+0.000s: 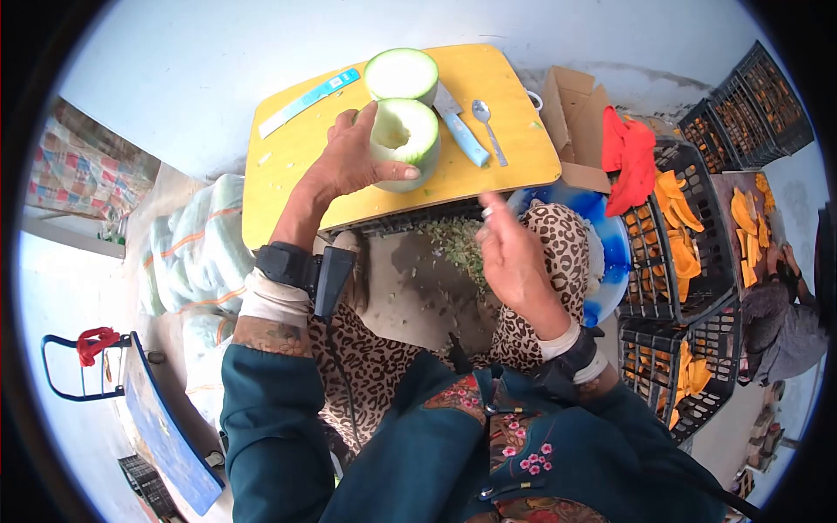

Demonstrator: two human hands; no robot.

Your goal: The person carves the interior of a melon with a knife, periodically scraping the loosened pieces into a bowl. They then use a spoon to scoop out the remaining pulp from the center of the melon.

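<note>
My left hand (353,157) is wrapped round a pale green gourd half (418,128), thumb on the near side and fingers over the left rim. Its white flesh faces up, with a hollow in the middle. Just behind it stands a second gourd half (401,75), cut face up, its white flesh whole. My right hand (516,257) hangs in the air over my right knee, fingers stretched out and holding nothing. Right of the gourd, a blue-handled knife (466,139) lies with its blade partly hidden behind it. Beside that rests a metal spoon (490,131).
A blue-and-white cutter (309,102) lies on the yellow table (288,187). Green scraps (462,248) cover the floor below. At right are a blue basin (610,253), a carton (575,118), black crates (676,301) of orange slices, and another person (789,331). Sacks (196,244) stand left.
</note>
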